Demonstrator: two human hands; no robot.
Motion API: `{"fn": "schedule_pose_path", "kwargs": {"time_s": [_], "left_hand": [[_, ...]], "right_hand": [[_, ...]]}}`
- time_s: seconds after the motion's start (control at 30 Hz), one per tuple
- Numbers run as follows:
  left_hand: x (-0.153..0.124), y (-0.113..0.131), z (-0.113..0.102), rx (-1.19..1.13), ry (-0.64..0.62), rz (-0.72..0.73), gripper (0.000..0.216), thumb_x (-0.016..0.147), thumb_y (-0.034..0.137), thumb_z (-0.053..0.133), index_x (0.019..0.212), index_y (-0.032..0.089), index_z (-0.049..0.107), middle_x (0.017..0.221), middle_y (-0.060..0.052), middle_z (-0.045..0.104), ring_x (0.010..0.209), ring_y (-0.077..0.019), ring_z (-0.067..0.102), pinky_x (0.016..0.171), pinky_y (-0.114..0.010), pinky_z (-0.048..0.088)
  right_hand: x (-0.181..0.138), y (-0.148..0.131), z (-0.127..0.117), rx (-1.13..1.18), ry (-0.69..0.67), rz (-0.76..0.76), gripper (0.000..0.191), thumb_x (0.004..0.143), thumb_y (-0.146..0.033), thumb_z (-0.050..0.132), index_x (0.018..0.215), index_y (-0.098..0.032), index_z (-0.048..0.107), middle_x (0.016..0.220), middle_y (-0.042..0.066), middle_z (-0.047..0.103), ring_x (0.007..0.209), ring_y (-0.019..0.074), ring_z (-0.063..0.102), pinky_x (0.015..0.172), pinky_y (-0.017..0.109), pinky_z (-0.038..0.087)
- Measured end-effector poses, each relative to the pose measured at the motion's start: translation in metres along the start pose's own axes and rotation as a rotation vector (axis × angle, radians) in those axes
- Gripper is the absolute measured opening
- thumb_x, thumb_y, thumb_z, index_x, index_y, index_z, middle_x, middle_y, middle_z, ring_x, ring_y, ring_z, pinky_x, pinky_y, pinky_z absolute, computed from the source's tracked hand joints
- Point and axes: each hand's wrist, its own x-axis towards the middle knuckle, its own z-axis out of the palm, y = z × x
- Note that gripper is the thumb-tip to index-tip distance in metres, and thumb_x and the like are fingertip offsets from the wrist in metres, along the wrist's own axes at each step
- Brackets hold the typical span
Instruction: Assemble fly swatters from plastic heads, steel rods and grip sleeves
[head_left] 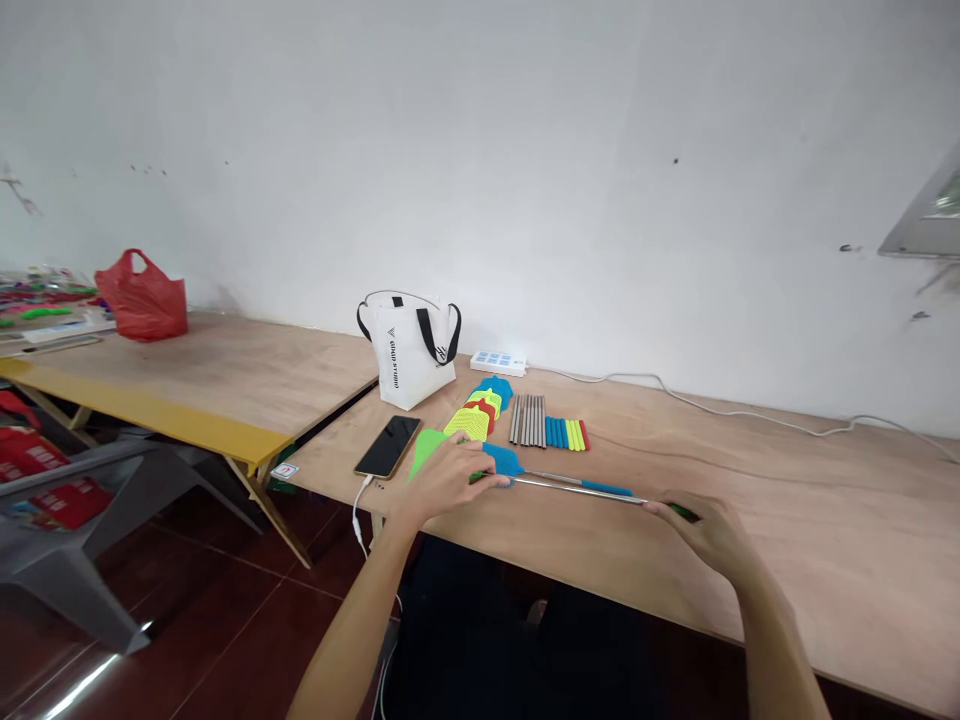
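Note:
A green fly swatter with a thin metal rod is stretched between my two hands. My left hand is closed around its neck, where the green head meets the rod. At the other end, my right hand is wrapped on the green grip, mostly hidden by the fingers. Just behind the rod lies a blue fly swatter with a blue grip. Farther back are loose perforated swatter heads in yellow, red and blue, overlapping in a row. To their right sit several metal rods and coloured grips.
A phone with a white cable lies left of the swatter heads. Behind stand a white bag and a power strip, its cord running right along the wall. Another table holds a red plastic bag; a grey chair is at left.

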Motion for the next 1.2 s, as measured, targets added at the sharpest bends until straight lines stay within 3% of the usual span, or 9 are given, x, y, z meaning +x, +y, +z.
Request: {"fn": "schedule_pose_path", "kwargs": {"time_s": [0.33,0.53,0.63,0.77,0.9,1.03,1.2], "left_hand": [[-0.001,0.001,0.008,0.045,0.028,-0.01,0.051,0.105,0.053,0.046,0.071,0.018,0.063,0.07,0.001,0.066,0.072,-0.015,0.058,0.085,-0.033,0.035],[-0.002,0.007,0.01,0.052,0.108,0.026,0.046,0.104,0.05,0.05,0.075,0.019,0.067,0.072,0.001,0.069,0.075,-0.0151,0.06,0.088,-0.034,0.034],[0.003,0.019,0.019,0.061,0.128,0.076,0.042,0.105,0.046,0.051,0.077,0.019,0.068,0.071,0.001,0.07,0.073,-0.0146,0.058,0.084,-0.034,0.033],[0.013,0.043,0.041,0.104,0.138,0.176,0.039,0.107,0.04,0.049,0.08,0.019,0.068,0.072,0.0,0.071,0.074,-0.0158,0.058,0.079,-0.035,0.033],[0.016,0.051,0.052,0.136,0.135,0.185,0.038,0.107,0.038,0.049,0.079,0.019,0.066,0.072,0.0,0.07,0.075,-0.0162,0.058,0.079,-0.035,0.033],[0.012,0.048,0.05,0.148,0.115,0.171,0.039,0.107,0.04,0.049,0.077,0.019,0.064,0.07,0.0,0.069,0.074,-0.0162,0.058,0.08,-0.036,0.032],[0.012,0.043,0.054,0.135,0.096,0.159,0.041,0.107,0.043,0.047,0.079,0.019,0.065,0.072,0.001,0.07,0.075,-0.0159,0.059,0.081,-0.036,0.032]], "right_hand": [[0.0,0.002,0.0,0.087,-0.053,0.136,0.065,0.081,-0.083,0.051,0.069,-0.024,0.075,0.07,0.005,0.074,0.067,0.0225,0.068,0.06,0.03,0.051],[-0.009,0.003,-0.016,0.078,-0.177,0.14,0.053,0.087,-0.072,0.055,0.076,-0.025,0.077,0.079,0.004,0.076,0.077,0.0237,0.068,0.066,0.029,0.051],[-0.008,-0.011,-0.016,0.07,-0.211,0.129,0.051,0.089,-0.069,0.054,0.077,-0.025,0.077,0.08,0.003,0.076,0.077,0.0239,0.069,0.067,0.03,0.051],[0.0,-0.05,0.005,0.059,-0.221,0.053,0.052,0.094,-0.068,0.048,0.084,-0.028,0.079,0.09,0.004,0.079,0.087,0.0264,0.072,0.079,0.033,0.052],[0.007,-0.083,0.034,-0.036,-0.192,-0.025,0.058,0.099,-0.065,0.037,0.079,-0.029,0.077,0.075,0.002,0.077,0.07,0.0218,0.07,0.064,0.029,0.044],[0.007,-0.093,0.053,-0.085,-0.109,-0.095,0.059,0.103,-0.06,0.034,0.077,-0.027,0.075,0.071,0.002,0.075,0.066,0.0187,0.069,0.058,0.027,0.036],[0.006,-0.094,0.06,-0.144,-0.058,-0.09,0.058,0.103,-0.06,0.035,0.079,-0.028,0.076,0.075,0.003,0.077,0.068,0.0196,0.071,0.059,0.028,0.035]]}}
